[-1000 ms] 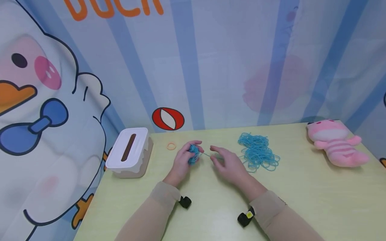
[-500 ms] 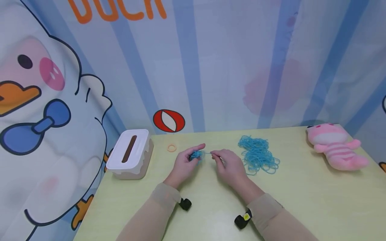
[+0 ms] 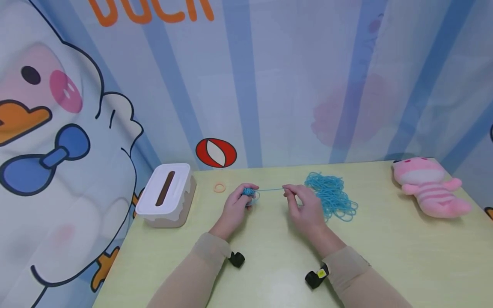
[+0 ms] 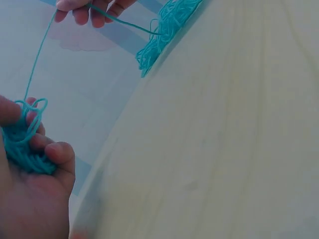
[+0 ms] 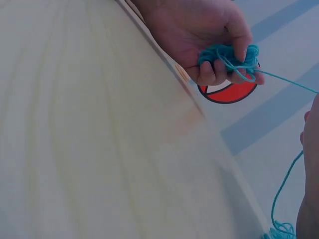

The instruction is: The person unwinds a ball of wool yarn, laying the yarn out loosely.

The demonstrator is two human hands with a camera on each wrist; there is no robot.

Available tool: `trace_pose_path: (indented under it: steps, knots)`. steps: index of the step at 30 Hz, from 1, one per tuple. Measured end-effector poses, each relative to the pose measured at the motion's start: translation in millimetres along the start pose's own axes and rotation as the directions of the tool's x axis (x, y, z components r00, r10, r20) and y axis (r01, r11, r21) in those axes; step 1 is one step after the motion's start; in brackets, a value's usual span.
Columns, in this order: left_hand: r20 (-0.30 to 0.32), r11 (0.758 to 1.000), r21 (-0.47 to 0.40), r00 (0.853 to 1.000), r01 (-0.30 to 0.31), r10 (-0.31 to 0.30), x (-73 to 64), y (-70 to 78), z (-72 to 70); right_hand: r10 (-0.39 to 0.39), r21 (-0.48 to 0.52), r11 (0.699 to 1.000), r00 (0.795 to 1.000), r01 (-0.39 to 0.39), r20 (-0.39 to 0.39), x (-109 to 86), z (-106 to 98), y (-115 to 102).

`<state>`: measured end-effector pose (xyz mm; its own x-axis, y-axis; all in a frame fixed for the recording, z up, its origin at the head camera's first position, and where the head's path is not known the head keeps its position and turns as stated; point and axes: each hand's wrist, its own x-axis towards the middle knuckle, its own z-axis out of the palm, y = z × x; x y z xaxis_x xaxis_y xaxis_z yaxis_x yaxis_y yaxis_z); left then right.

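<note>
- Turquoise yarn bundle, wound in compact loops with a few slack ones, sits in the left hand, above the counter.
- Left hand's grip curls round the bundle, its fingers hiding part of the windings.
- Right hand's grip pinches the taut strand leading from the bundle; the right wrist view crops this hand.
- Loose heap of matching yarn lies on the counter, partly behind the right hand.
- Orange letters on the backdrop, tops cut off, appear to read "DUCK".
</note>
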<state>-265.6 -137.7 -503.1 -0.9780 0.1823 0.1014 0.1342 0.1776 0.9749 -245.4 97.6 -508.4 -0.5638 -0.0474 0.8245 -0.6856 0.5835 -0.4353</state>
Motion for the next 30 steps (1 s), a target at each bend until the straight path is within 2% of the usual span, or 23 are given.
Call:
trace_pose_path:
  steps: [4,13,17,20,24,26,28,30]
  knots:
    - [0.013,1.0,-0.027,1.0,-0.016,0.016,-1.9,3.4,-1.3,0.016,-0.01,1.0,0.999,-0.016,-0.031,0.1,-11.2,6.6]
    - [0.018,0.998,0.01,0.998,-0.064,0.064,-1.1,0.3,-1.7,0.082,0.022,0.996,0.994,-0.081,-0.078,3.5,-47.8,18.9]
    - [0.028,0.996,0.022,0.996,-0.083,0.083,-1.0,-2.3,-1.6,0.095,-0.013,0.995,0.993,-0.097,-0.073,3.9,-66.8,22.2]
    - [0.008,0.997,0.02,0.997,-0.077,0.076,0.1,-3.9,-1.5,0.099,-0.038,0.994,0.992,-0.102,-0.074,4.4,-81.4,24.4]
    - [-0.043,0.996,-0.08,0.999,-0.026,0.023,1.2,-1.7,-0.3,0.137,-0.051,0.989,0.989,-0.14,-0.057,3.5,-100.9,30.6]
    - [-0.052,0.984,-0.178,0.998,0.009,-0.018,1.7,1.4,0.1,0.197,-0.074,0.978,0.98,-0.197,-0.008,1.7,-110.6,34.0]
    - [-0.046,0.961,-0.275,0.998,0.035,-0.05,2.6,4.2,0.1,0.279,-0.121,0.956,0.957,-0.269,0.074,0.2,-120.8,36.8]
    - [-0.036,0.943,-0.329,0.997,0.048,-0.064,3.4,6.1,-0.2,0.358,-0.187,0.926,0.92,-0.328,0.161,-0.8,-130.3,39.7]
